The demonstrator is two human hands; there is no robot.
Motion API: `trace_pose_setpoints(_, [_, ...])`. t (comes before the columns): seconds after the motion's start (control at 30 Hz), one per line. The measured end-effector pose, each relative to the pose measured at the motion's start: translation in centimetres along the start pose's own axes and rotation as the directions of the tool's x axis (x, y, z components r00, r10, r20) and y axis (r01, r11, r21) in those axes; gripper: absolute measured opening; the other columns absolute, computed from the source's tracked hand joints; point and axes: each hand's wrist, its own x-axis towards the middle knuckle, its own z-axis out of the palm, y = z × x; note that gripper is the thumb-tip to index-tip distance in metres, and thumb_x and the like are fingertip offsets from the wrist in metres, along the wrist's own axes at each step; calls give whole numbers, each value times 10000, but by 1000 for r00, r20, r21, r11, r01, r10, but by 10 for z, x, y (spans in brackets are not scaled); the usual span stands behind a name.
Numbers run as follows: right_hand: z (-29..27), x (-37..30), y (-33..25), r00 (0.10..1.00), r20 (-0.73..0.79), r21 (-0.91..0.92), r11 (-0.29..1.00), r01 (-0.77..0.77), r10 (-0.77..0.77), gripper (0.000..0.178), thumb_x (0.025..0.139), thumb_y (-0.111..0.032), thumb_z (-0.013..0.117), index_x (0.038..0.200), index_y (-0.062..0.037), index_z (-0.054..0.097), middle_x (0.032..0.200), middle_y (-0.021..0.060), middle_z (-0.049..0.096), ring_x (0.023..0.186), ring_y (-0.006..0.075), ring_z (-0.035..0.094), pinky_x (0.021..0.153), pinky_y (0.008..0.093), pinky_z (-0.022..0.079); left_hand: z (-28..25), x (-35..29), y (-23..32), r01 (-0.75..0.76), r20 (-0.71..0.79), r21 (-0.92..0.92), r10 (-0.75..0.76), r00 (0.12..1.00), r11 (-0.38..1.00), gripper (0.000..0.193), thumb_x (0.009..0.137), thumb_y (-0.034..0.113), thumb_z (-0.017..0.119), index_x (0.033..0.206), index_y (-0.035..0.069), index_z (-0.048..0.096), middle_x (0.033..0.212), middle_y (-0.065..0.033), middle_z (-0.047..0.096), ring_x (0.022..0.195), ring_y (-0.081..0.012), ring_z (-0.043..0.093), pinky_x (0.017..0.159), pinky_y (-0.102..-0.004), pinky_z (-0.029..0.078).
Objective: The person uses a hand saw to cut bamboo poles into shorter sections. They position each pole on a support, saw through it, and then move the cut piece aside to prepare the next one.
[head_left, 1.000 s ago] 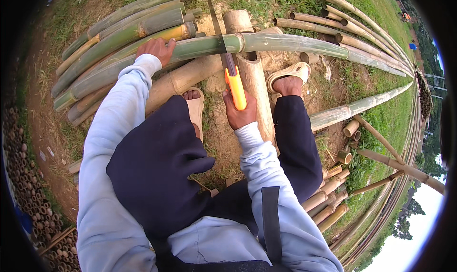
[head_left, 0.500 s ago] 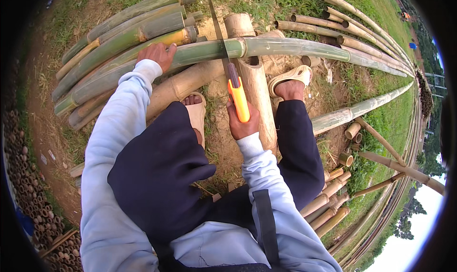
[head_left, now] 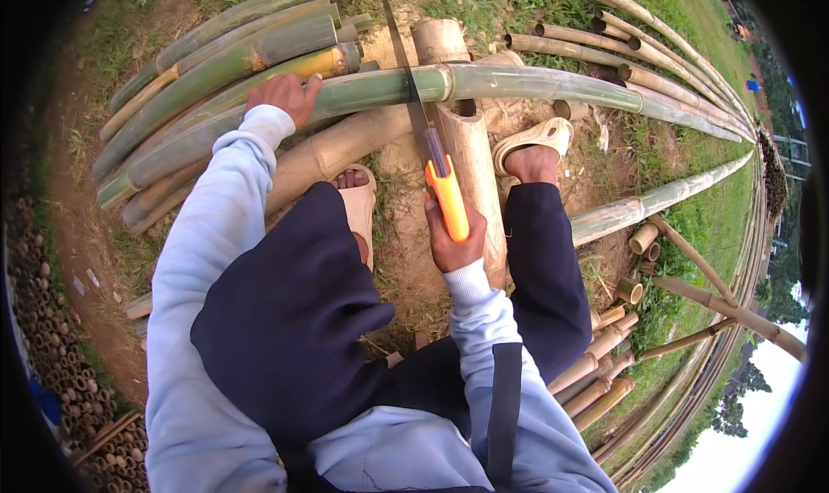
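Observation:
A long green bamboo pole runs across in front of me, resting over thick bamboo supports. My left hand is closed over the pole left of its middle, thumb along the top. In my right hand is the orange handle of a hand saw. Its dark blade lies across the pole, just left of a node, with the tip pointing away from me. Whether the teeth have cut into the bamboo I cannot tell. An upright-looking thick bamboo post stands right beside the saw handle.
Several cut green bamboo lengths lie at the left. More poles fan out at the far right. Short offcuts lie by my right leg. Many stacked bamboo ends are at the lower left. My sandalled feet flank the post.
My right hand has drawn the saw back toward me and slightly right, so the handle sits farther from the pole. My left hand keeps its place on the pole.

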Motion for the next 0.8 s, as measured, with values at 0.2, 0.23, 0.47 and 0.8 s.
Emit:
trace_pose_setpoints(0.2, [-2, -20, 4, 999, 11, -10, 999, -45, 45, 191, 946, -135, 751, 974, 37, 673, 690, 113, 615, 622, 134, 555, 612, 323, 483, 2, -3, 1, -23, -22, -11, 23, 999, 1000, 667, 1045, 552, 400, 975, -11, 750, 1031, -291, 721, 1021, -457, 688, 955, -529, 520])
trace_pose_setpoints(0.23, [-16, -55, 1, 990, 32, 0, 991, -135, 135, 189, 943, -119, 752, 1028, 37, 689, 689, 85, 602, 633, 115, 551, 611, 308, 479, 3, -4, -2, -22, -38, -13, 21, 999, 1000, 668, 1045, 550, 400, 969, -14, 748, 1026, -292, 722, 1016, -458, 689, 953, -529, 520])
trace_pose_setpoints(0.47, [-51, -140, -7, 995, -49, -88, 992, -93, 89, 247, 901, -10, 722, 1146, 17, 728, 722, 80, 642, 651, 121, 619, 654, 287, 512, 0, -3, -6, -21, -1, -10, 21, 1000, 1000, 670, 1044, 547, 404, 950, -21, 748, 1009, -290, 723, 1010, -459, 689, 951, -531, 518])
trace_pose_setpoints(0.8, [-7, -22, 12, 991, 84, 80, 991, -110, 103, 172, 941, -115, 738, 939, 40, 663, 683, 100, 618, 609, 144, 557, 603, 334, 479, 1, 1, -4, -50, -69, -28, 48, 996, 998, 666, 1041, 543, 399, 979, -16, 755, 1014, -290, 722, 1009, -468, 685, 959, -534, 512])
